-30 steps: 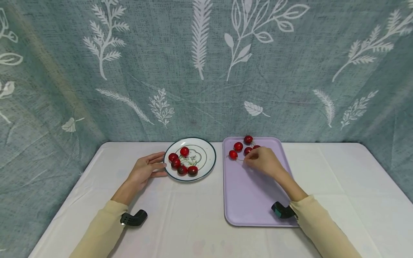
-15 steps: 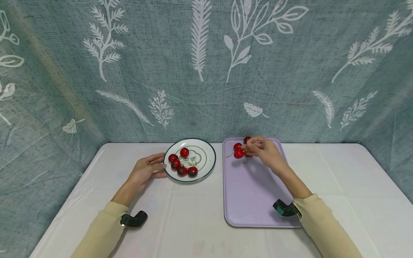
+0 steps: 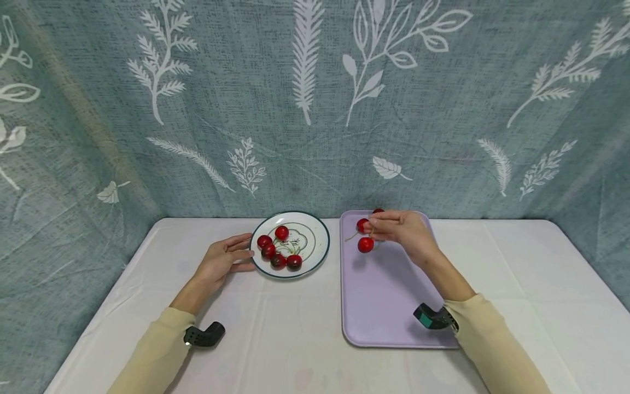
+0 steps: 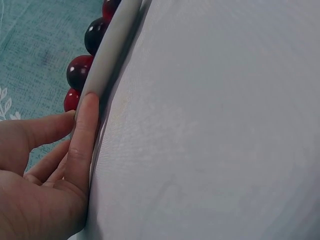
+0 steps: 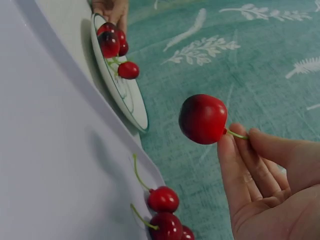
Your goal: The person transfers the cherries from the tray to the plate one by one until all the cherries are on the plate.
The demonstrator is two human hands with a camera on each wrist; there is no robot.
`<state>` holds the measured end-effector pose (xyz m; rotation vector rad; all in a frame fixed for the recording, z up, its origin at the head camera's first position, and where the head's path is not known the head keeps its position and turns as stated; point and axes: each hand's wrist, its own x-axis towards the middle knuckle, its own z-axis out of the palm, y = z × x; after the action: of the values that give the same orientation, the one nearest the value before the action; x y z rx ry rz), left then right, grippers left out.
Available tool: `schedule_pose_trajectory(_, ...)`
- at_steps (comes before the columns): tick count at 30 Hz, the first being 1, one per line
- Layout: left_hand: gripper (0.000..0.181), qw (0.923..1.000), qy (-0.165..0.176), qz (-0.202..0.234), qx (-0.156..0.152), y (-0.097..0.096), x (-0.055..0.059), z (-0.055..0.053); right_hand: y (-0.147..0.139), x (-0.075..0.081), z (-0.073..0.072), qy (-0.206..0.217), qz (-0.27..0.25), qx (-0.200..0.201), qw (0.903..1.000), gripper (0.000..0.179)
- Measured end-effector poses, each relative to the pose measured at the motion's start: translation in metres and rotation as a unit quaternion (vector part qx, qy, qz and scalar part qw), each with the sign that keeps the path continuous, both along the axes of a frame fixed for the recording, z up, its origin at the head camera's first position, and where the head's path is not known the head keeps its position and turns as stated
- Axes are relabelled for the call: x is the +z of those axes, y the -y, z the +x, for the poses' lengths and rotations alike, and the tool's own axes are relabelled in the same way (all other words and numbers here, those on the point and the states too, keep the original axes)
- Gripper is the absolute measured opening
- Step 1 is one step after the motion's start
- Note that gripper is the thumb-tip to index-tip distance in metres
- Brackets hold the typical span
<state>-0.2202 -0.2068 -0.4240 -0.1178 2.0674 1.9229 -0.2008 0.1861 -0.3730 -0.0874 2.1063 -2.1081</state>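
Note:
My right hand (image 3: 407, 234) pinches the green stem of a red cherry (image 3: 366, 244) between thumb and fingers. The cherry hangs above the lilac tray (image 3: 376, 306); its shadow falls on the tray. In the right wrist view the held cherry (image 5: 202, 119) is dark on one side. My left hand (image 3: 216, 264) holds the near-left rim of a white, blue-edged plate (image 3: 316, 241). In the left wrist view the thumb is at the top of the rim and a finger lies against its outer side. Several cherries (image 3: 278, 261) with stems lie on the plate's left and front.
Other cherries (image 3: 362, 225) lie at the tray's far end, partly hidden by the right hand. Plate and tray stand side by side on a white-covered table (image 3: 290, 328), with a gap between them. A grey-green leaf-print cloth (image 3: 315, 164) hangs just behind.
My right hand has lifted a cherry by its stem off the tray's far end; the cherry now hangs free below the fingers. My left hand and the plate have stayed put.

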Motion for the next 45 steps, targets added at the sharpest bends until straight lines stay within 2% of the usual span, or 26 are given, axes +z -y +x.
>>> schedule_pose_trajectory(13,0.058,1.0000,0.000,-0.003,-0.002,0.003,0.000,0.004,0.042,-0.010,-0.013,0.040,0.026,0.038,0.9982,0.036)
schedule_pose_trajectory(17,0.058,1.0000,0.000,0.003,-0.001,0.003,0.000,0.004,0.054,-0.014,-0.013,0.039,0.015,0.063,0.9971,0.034)
schedule_pose_trajectory(28,0.057,1.0000,0.001,0.008,-0.004,0.001,0.002,0.003,0.078,-0.022,-0.022,0.054,0.006,0.093,0.9942,0.031)
schedule_pose_trajectory(37,0.057,1.0000,0.000,0.002,-0.003,-0.003,0.001,0.004,0.098,-0.033,-0.036,0.065,0.006,0.096,0.9932,0.030)
schedule_pose_trajectory(45,0.057,0.9999,0.001,-0.007,0.009,-0.001,0.002,0.004,0.111,-0.034,-0.040,0.070,0.047,0.072,0.9938,0.026)
